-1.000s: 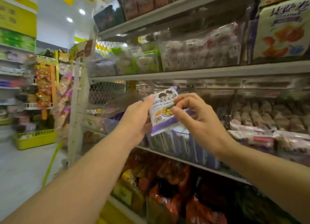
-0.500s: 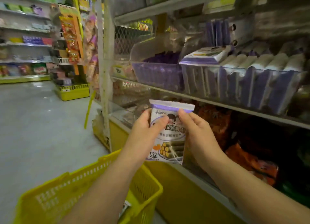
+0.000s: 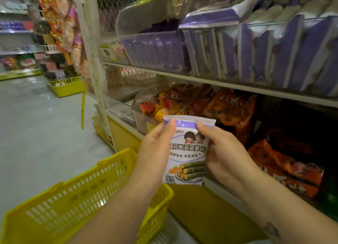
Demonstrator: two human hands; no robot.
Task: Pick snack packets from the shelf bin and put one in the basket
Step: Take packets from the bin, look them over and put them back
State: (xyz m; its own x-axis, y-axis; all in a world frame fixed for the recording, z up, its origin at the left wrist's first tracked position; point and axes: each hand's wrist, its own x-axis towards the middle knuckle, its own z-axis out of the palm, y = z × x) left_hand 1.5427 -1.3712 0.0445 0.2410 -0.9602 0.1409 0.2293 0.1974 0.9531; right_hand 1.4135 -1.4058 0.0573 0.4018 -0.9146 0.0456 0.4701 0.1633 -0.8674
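Observation:
A white and purple snack packet (image 3: 188, 152), printed with seaweed rolls, is held upright in front of me. My left hand (image 3: 155, 150) grips its left edge with the thumb on the purple top band. My right hand (image 3: 223, 152) grips its right edge the same way. The yellow plastic basket (image 3: 76, 203) stands on the floor at lower left, its near rim just under the packet. On the shelf above, a clear bin (image 3: 265, 48) is packed with more purple and white packets standing on edge.
A second clear bin (image 3: 155, 50) of purple packets sits left of the full one. Orange and red snack bags (image 3: 228, 108) fill the lower shelf. A yellow shelf base (image 3: 201, 211) runs along the floor. The grey aisle floor (image 3: 36, 125) opens left toward other shelves.
Both hands have brought the packet down from shelf-bin height to just above the basket rim. My view has tilted down, so the basket now shows at lower left.

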